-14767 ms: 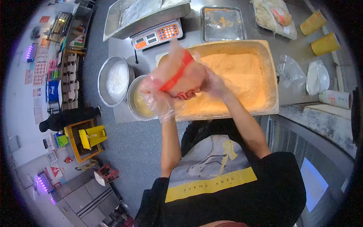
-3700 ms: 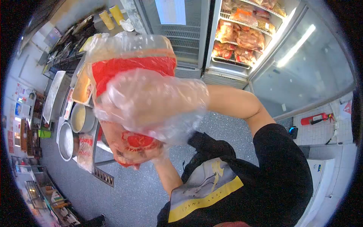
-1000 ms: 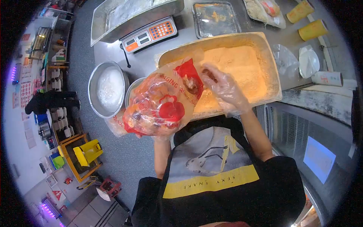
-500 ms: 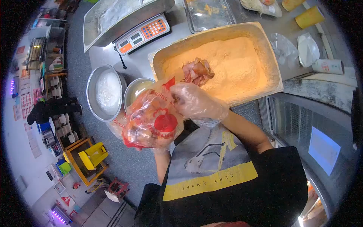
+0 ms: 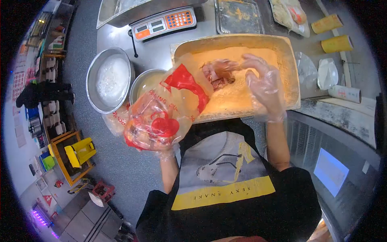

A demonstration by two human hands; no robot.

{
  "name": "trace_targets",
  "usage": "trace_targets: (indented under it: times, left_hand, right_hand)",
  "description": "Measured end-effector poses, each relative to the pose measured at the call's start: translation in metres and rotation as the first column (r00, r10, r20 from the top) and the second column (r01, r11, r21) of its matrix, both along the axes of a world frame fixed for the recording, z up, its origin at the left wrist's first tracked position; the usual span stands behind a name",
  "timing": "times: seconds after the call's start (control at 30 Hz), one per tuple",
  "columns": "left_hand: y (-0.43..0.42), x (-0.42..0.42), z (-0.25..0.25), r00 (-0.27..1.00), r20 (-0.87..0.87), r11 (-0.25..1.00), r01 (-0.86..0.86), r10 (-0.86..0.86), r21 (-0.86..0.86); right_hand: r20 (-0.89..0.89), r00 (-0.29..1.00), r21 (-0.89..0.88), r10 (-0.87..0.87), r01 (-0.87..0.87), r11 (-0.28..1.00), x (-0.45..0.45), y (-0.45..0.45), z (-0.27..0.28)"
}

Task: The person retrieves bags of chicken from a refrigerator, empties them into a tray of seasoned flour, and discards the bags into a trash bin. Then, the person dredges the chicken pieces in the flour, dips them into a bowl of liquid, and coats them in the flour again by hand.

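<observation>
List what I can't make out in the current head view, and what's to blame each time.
All in the head view:
- Left hand: its fingers are mostly hidden by the bag.
- Bowl: its near side is covered by the bag.
- Tub: its far side is cut off by the top edge.
- Scale: its readings are too small to read.
- Person in black: hands too small and dark to tell.
</observation>
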State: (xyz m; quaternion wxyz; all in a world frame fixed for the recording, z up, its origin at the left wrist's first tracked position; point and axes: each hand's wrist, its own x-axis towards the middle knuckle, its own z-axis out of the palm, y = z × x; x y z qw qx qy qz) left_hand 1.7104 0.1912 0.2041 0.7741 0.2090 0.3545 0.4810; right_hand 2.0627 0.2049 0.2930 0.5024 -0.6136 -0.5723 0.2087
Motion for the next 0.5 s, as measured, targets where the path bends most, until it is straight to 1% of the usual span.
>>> trace_targets:
  times: [0.03, 0.07, 0.1, 0.17, 0.23, 0.27, 0.3, 0.33, 0.4, 0.47, 0.5]
  left_hand:
    - [0.0, 0.003, 0.0, 1.0, 0.008, 1.0, -0.004, 0.004, -0.002]
    - [-0.001, 0.005, 0.0, 1.0, 0.015, 1.0, -0.009, 0.009, -0.009]
    - [-0.003, 0.007, -0.001, 1.0, 0.022, 1.0, -0.013, 0.013, -0.013]
    - [-0.004, 0.012, -0.001, 0.999, 0.038, 0.999, -0.03, 0.031, -0.027]
    - [-0.004, 0.014, 0.005, 0.996, 0.069, 0.998, -0.052, 0.054, -0.04]
    - [-0.003, 0.015, 0.008, 0.993, 0.091, 0.996, -0.068, 0.072, -0.051]
    - [-0.001, 0.015, 0.012, 0.989, 0.115, 0.994, -0.087, 0.094, -0.063]
    - [-0.001, 0.013, 0.016, 0.982, 0.144, 0.99, -0.114, 0.124, -0.078]
    - [0.003, 0.011, 0.019, 0.966, 0.186, 0.981, -0.161, 0.179, -0.106]
    - [0.006, 0.014, 0.02, 0.954, 0.194, 0.969, -0.2, 0.227, -0.148]
    - [0.007, 0.016, 0.023, 0.977, 0.092, 0.979, -0.182, 0.19, -0.088]
  right_hand:
    - [0.004, 1.0, 0.0, 0.004, -0.004, 1.0, -0.005, 0.0, 0.0]
    - [-0.094, 0.98, -0.012, 0.175, -0.177, 0.984, -0.012, -0.001, -0.002]
    - [-0.192, 0.922, -0.008, 0.335, -0.343, 0.939, -0.02, -0.002, -0.002]
    - [-0.186, 0.867, -0.023, 0.462, -0.474, 0.88, -0.052, -0.002, 0.001]
    - [-0.104, 0.858, -0.264, 0.503, -0.512, 0.818, -0.083, 0.002, -0.022]
    - [-0.109, 0.86, -0.263, 0.499, -0.509, 0.819, -0.086, 0.002, -0.017]
    - [-0.332, 0.836, -0.159, 0.437, -0.506, 0.848, -0.089, 0.004, -0.009]
    - [-0.545, 0.749, -0.057, 0.377, -0.481, 0.875, -0.095, 0.004, -0.005]
    - [-0.465, 0.782, -0.199, 0.416, -0.55, 0.811, -0.081, 0.004, -0.012]
    - [-0.76, 0.525, -0.073, 0.383, -0.654, 0.753, -0.076, 0.002, -0.005]
    - [-0.817, 0.441, -0.005, 0.373, -0.651, 0.759, -0.08, 0.0, -0.009]
